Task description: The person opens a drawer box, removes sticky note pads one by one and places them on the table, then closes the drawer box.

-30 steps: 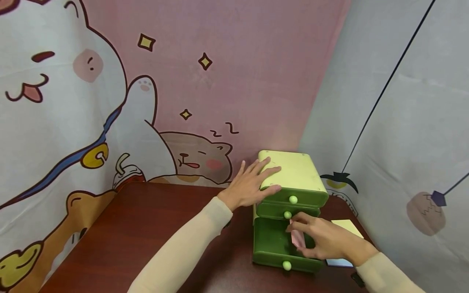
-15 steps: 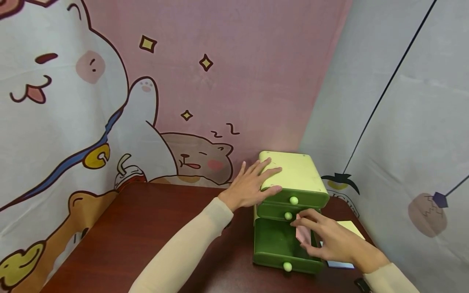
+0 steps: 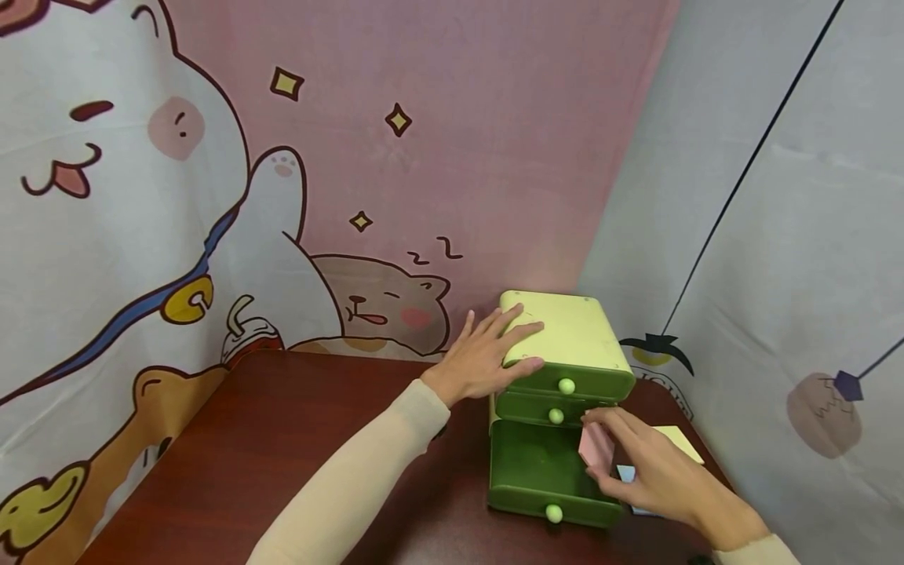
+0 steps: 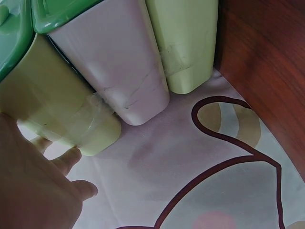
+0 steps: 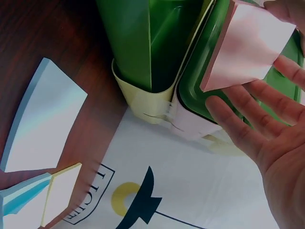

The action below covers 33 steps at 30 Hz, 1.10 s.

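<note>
A small drawer unit (image 3: 572, 333) with a pale yellow top and green drawer fronts stands on the table. Its bottom drawer (image 3: 523, 463) is pulled out; the upper two are in. My left hand (image 3: 476, 362) rests on the left side of the top, fingers spread; in the left wrist view its fingertips lie along the yellow casing (image 4: 81, 112). My right hand (image 3: 653, 471) pinches a pad of pink sticky notes (image 5: 250, 47) between thumb and fingers. The pad is tilted, beside the right edge of the open drawer.
Right of the unit lie a light blue note pad (image 5: 45, 119), a yellow one (image 5: 62, 193) and a pad with a teal sheet (image 5: 26, 198). A printed cloth (image 3: 494, 157) hangs behind the brown table (image 3: 318, 439).
My right hand has drawn the pink sticky notes to the right, from over the open drawer to its right edge. The left hand has stayed on the unit.
</note>
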Available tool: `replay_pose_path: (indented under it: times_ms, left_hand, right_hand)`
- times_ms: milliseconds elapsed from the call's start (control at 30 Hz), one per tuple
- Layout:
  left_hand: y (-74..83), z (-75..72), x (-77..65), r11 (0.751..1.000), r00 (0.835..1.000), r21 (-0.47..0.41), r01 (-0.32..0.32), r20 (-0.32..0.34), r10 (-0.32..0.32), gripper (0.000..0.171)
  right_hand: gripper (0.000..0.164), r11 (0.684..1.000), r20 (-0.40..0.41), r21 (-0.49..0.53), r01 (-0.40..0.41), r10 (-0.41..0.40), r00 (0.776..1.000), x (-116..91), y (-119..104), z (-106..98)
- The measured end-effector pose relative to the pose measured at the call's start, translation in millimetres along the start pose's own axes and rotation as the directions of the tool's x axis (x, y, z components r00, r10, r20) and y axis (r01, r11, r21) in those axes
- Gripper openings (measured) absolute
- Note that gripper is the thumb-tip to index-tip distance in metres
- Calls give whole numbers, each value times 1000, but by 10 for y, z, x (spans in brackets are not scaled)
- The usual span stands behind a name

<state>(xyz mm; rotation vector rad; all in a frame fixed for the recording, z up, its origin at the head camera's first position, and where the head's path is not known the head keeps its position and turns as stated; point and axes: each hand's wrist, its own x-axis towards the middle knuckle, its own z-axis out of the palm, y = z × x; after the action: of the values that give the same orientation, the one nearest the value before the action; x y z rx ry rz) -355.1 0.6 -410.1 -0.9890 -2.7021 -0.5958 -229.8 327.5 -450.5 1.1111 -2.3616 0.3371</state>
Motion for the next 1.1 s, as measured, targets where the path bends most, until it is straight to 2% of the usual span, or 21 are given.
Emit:
replay_pose_path:
  times_ms: [467, 767, 967, 1100]
  left_hand:
    - [-4, 5, -5, 1000, 1000, 8, -1, 0, 1, 76]
    - [1, 5, -13, 1000, 1000, -12, 1, 4, -1, 78]
    - [2, 9, -4, 1000, 1000, -7, -3, 0, 3, 78]
    - [4, 7, -4, 1000, 1000, -2, 0, -5, 0, 76]
  right_hand:
    - [73, 990, -48, -44, -136, 134, 990, -176, -98, -16]
    - [76, 988, -85, -73, -138, 132, 988, -261, -108, -16]
    - [71, 987, -110, -60, -146, 139, 984, -310, -100, -9]
    - [66, 983, -99, -55, -178, 172, 980, -349, -108, -17]
